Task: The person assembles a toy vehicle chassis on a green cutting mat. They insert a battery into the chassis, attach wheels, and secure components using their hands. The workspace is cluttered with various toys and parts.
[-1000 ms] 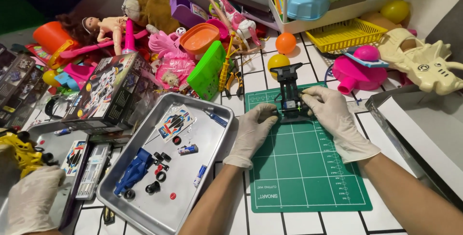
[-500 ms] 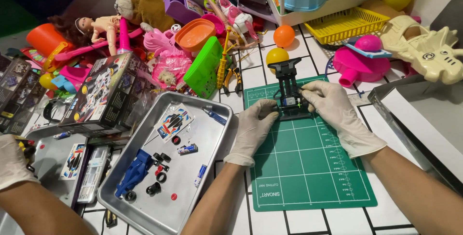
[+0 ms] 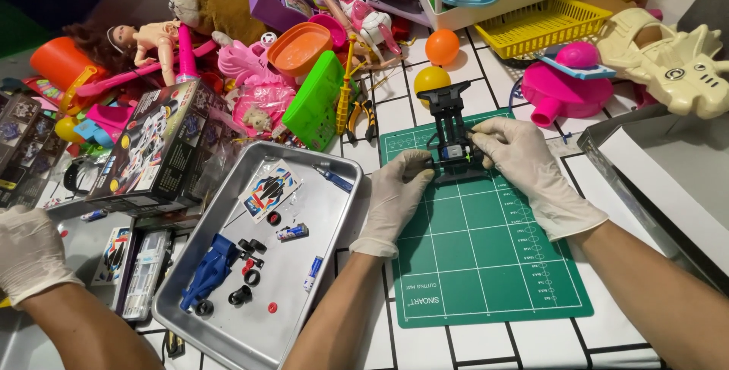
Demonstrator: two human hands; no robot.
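On the green cutting mat I have both gloved hands around a small black toy car frame. My left hand pinches the frame's near left side between thumb and fingertips, and my right hand grips its right side, fingers curled in against the middle where a small blue and grey part sits. The frame rests upright on the far end of the mat, its long axis pointing away from me.

Just left of the mat lies a metal tray. Inside it I see a blue car body near the front corner, a few loose black wheels beside it, a sticker sheet toward the back, and some small parts scattered between. A dark printed box stands tilted just beyond the tray's left edge.

At the far left, a third gloved hand on a bare forearm reaches in low; it belongs to someone else and appears loosely curled, holding nothing I can see.

Behind the mat sit a yellow ball and an orange ball, with a pink toy to the right and a yellow basket further back.
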